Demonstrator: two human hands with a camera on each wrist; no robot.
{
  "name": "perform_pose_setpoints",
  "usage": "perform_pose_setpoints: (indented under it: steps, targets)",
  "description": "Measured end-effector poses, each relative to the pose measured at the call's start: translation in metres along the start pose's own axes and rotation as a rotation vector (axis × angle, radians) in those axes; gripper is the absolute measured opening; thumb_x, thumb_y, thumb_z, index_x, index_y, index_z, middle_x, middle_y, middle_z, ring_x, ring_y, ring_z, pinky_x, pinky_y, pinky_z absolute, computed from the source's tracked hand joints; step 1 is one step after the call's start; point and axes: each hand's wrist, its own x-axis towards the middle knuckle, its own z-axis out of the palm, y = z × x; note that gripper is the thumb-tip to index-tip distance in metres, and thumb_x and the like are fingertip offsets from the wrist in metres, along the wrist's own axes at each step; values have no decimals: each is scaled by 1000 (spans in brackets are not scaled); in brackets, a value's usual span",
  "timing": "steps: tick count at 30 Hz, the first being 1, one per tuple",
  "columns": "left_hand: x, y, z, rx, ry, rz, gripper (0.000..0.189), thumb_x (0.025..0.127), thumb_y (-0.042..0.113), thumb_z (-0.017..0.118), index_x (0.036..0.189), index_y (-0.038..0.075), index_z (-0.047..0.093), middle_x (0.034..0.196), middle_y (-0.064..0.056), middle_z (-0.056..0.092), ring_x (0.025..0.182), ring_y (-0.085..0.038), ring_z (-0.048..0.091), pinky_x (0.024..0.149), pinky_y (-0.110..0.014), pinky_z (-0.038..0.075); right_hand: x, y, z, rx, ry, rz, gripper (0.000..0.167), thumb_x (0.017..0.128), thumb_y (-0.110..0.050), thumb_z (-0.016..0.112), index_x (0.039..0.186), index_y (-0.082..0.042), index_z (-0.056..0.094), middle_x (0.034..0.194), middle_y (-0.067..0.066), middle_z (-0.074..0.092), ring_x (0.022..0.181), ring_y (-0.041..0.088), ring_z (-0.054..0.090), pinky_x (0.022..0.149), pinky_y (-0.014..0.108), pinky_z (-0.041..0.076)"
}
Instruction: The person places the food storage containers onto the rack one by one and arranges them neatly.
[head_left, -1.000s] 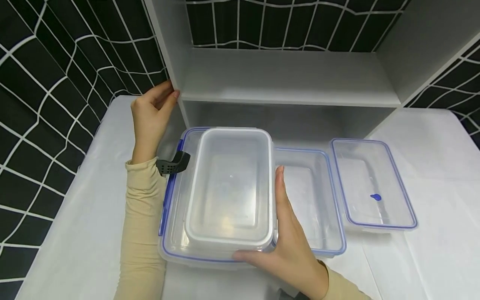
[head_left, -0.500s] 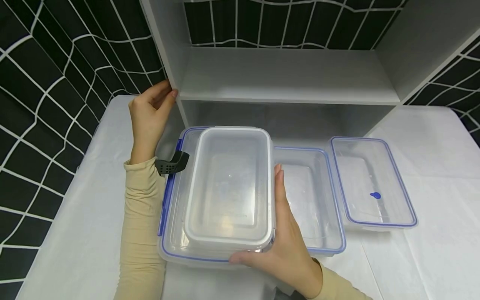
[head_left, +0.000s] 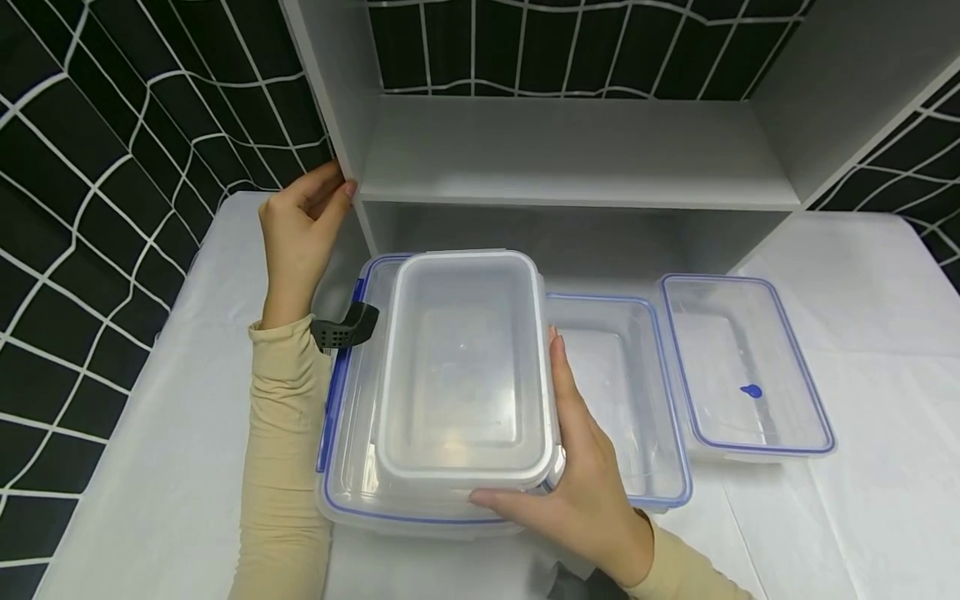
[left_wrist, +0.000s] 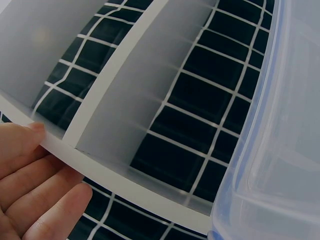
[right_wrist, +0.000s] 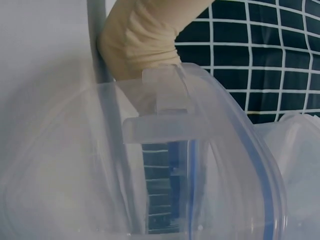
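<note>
My left hand (head_left: 303, 229) grips the front edge of the left side panel (left_wrist: 120, 177) of a white shelf unit, thumb on one face and fingers on the other in the left wrist view. With the thumb at its near edge and fingers along its right side, my right hand (head_left: 577, 467) holds a clear food container with a whitish rim (head_left: 457, 367) by the near right corner; some fingers are hidden. This container lies over a larger blue-rimmed container (head_left: 352, 492). In the right wrist view, clear container walls and a clip (right_wrist: 165, 130) appear, but no hand.
Another blue-rimmed container (head_left: 630, 400) stands right of the stack, and a further one with a blue vent tab (head_left: 750, 333) farther right. The white shelf board (head_left: 577, 158) spans behind them. Black grid-patterned cloth (head_left: 82, 292) hangs at the left, and white cloth (head_left: 877, 500) covers the table.
The white-rimmed container has shifted slightly right and away from me, together with my right hand. My left hand keeps its place on the panel.
</note>
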Motion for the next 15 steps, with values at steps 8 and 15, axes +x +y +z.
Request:
perform_pose_setpoints:
  steps: [8, 15]
  targets:
    - [0, 0, -1, 4, 5, 5, 25, 89, 6, 65, 111, -5, 67, 106, -14, 68, 94, -22, 67, 79, -20, 54, 0, 1, 1, -4, -37, 10, 116, 74, -49, 76, 148, 7, 6, 155, 19, 14, 137, 30, 29, 111, 26, 28]
    - [0, 0, -1, -1, 1, 4, 26, 89, 6, 65, 112, -6, 66, 106, -15, 68, 94, -22, 67, 80, -21, 54, -1, 1, 3, 15, -15, 7, 116, 73, -47, 78, 148, 7, 9, 154, 18, 19, 133, 27, 36, 105, 23, 36]
